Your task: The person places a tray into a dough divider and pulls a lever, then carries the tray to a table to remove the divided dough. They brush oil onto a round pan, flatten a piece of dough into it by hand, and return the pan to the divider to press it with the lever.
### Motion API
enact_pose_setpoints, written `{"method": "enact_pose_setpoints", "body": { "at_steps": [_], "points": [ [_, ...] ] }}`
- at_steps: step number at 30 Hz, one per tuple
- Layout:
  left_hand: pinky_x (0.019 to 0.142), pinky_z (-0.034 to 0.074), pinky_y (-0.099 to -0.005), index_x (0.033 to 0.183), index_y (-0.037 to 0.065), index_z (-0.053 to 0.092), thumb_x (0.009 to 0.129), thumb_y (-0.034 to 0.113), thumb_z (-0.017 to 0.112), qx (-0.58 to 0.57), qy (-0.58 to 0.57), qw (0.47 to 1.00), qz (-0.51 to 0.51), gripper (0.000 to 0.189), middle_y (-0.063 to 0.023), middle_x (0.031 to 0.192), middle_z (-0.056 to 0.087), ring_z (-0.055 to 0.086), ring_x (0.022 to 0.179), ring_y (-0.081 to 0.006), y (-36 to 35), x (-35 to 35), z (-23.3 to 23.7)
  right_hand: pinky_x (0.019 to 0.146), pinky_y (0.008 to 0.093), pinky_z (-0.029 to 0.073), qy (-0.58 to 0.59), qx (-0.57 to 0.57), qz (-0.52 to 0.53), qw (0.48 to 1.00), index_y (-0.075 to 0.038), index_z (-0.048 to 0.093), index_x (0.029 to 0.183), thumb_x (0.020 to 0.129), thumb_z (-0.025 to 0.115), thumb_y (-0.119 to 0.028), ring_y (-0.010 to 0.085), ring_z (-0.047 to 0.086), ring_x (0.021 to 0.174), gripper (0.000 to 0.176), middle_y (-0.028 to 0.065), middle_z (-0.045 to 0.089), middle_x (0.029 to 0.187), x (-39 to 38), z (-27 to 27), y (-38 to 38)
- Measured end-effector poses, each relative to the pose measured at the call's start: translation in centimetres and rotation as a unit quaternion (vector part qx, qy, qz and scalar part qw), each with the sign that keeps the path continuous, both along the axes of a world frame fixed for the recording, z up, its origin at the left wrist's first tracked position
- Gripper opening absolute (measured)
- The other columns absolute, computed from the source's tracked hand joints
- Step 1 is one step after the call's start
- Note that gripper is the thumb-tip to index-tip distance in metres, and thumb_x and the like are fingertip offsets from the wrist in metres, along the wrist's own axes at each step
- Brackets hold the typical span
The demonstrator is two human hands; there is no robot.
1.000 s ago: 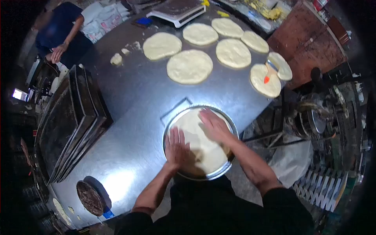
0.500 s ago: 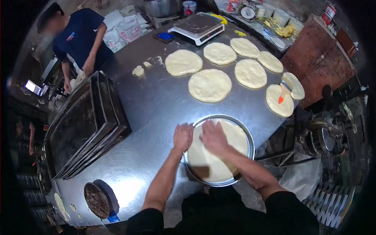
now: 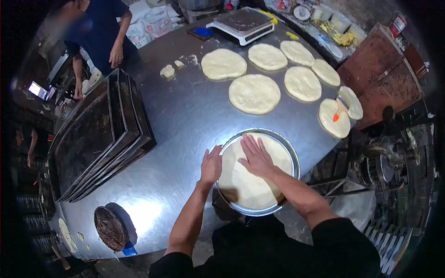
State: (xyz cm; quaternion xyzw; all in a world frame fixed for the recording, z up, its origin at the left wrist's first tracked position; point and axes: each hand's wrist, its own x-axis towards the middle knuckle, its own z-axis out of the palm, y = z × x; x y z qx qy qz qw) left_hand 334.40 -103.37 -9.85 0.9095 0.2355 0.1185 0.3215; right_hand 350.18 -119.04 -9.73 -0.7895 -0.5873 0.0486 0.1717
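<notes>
A flat sheet of dough covers most of the floor of a round metal pan at the front of the table. My right hand lies on the dough's upper part, palm down with the fingers spread. At the pan's left rim is my left hand, its fingers apart and holding nothing. A darker strip of pan floor shows at the lower right, beside the dough. Beyond the pan, several flattened dough rounds lie on the metal table. A brush with an orange handle end rests on the rounds at the right.
Dark rectangular trays lean together at the left. Near the front left edge sits a dark round dish. A scale stands at the back. A co-worker stands behind the trays. Small dough scraps lie near the back.
My right hand has flattened and spread its fingers on the dough. My left hand has shifted slightly left. The co-worker's hands have moved apart. The whole view has shifted a little.
</notes>
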Motion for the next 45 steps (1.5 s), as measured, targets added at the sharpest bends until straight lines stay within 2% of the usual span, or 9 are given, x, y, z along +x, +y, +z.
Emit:
{"method": "enact_pose_setpoints", "body": {
  "at_steps": [4,9,18,23,27,29,37,41,45],
  "points": [
    [0.111,0.021,-0.0568,0.133,-0.006,0.044,0.089,0.004,0.044,0.256,0.027,0.965,0.053,0.045,-0.0235,0.134,0.050,0.044,0.129,-0.0388,-1.9,-2.3,-0.2,0.116,0.0494,0.014,0.091,-0.002,-0.023,0.996,0.003,0.035,0.140,0.097,0.042,-0.038,0.0325,0.020,0.143,0.061,0.0198,0.027,0.151,0.8,2.2,0.2],
    [0.116,0.017,-0.0468,0.140,-0.008,0.033,0.092,0.021,0.049,0.300,0.030,0.933,-0.199,0.058,-0.0251,0.146,0.034,0.029,0.138,-0.0370,-3.4,4.8,0.6,0.115,0.0501,0.014,0.084,-0.057,-0.022,0.995,0.002,0.034,0.141,0.095,0.045,-0.036,0.0318,0.020,0.143,0.061,0.0185,0.027,0.152,2.2,0.0,-0.5],
    [0.108,0.028,-0.0574,0.136,-0.011,0.038,0.093,0.031,0.050,0.285,0.095,0.953,-0.028,0.061,-0.0279,0.142,0.039,0.036,0.134,-0.0411,-5.7,-0.3,0.0,0.116,0.0512,0.009,0.039,-0.041,-0.073,0.996,0.001,0.035,0.143,0.096,0.045,-0.038,0.0341,0.016,0.144,0.062,0.0223,0.023,0.153,1.5,-1.4,-3.5],
    [0.111,0.026,-0.0523,0.135,-0.010,0.041,0.089,0.033,0.055,0.308,-0.024,0.937,-0.164,0.064,-0.0268,0.143,0.038,0.035,0.135,-0.0404,-5.1,3.0,0.2,0.116,0.0501,0.009,0.054,-0.070,-0.054,0.995,0.000,0.025,0.147,0.095,0.047,-0.040,0.0314,0.013,0.145,0.069,0.0187,0.017,0.155,-0.8,-0.6,-5.4],
    [0.110,0.028,-0.0505,0.137,-0.002,0.042,0.093,0.030,0.052,0.260,0.036,0.961,-0.082,0.055,-0.0255,0.141,0.041,0.038,0.133,-0.0392,-4.8,1.6,1.2,0.117,0.0491,0.012,0.065,-0.057,-0.082,0.993,0.002,0.026,0.145,0.094,0.048,-0.037,0.0321,0.017,0.144,0.068,0.0205,0.022,0.153,0.8,0.4,-4.5],
    [0.108,0.032,-0.0493,0.136,-0.002,0.043,0.094,0.025,0.050,-0.068,0.027,0.997,-0.018,0.051,-0.0249,0.135,0.048,0.047,0.125,-0.0394,-2.0,1.6,6.0,0.116,0.0512,0.012,0.087,-0.140,-0.109,0.980,0.002,0.027,0.145,0.094,0.047,-0.039,0.0320,0.017,0.144,0.068,0.0208,0.022,0.153,1.0,2.6,-2.0],
    [0.107,0.033,-0.0492,0.123,-0.003,0.055,0.091,0.016,0.050,-0.018,0.111,0.991,0.069,0.038,-0.0243,0.120,0.060,0.055,0.116,-0.0374,-0.2,-3.8,2.0,0.115,0.0555,0.008,0.005,-0.062,-0.025,0.998,0.002,0.031,0.144,0.097,0.037,-0.043,0.0282,0.015,0.145,0.066,0.0163,0.019,0.156,-7.3,-1.8,4.3],
    [0.084,0.049,-0.0422,0.123,0.003,0.057,0.089,0.024,0.055,-0.076,-0.044,0.992,0.093,0.040,-0.0228,0.094,0.067,0.066,0.080,-0.0371,1.4,-3.3,1.5,0.116,0.0520,0.007,0.095,-0.089,0.126,0.983,0.002,0.029,0.145,0.097,0.039,-0.044,0.0265,0.014,0.146,0.067,0.0161,0.020,0.156,-9.2,0.2,2.1],
    [0.112,0.027,-0.0457,0.127,-0.003,0.051,0.093,0.014,0.047,-0.029,-0.008,0.999,0.009,0.038,-0.0231,0.128,0.055,0.046,0.126,-0.0374,2.0,-2.6,-0.6,0.116,0.0510,0.008,0.006,-0.011,0.009,1.000,0.002,0.031,0.143,0.096,0.040,-0.044,0.0306,0.017,0.144,0.067,0.0191,0.025,0.152,-5.4,0.2,0.8]
  ]
}}
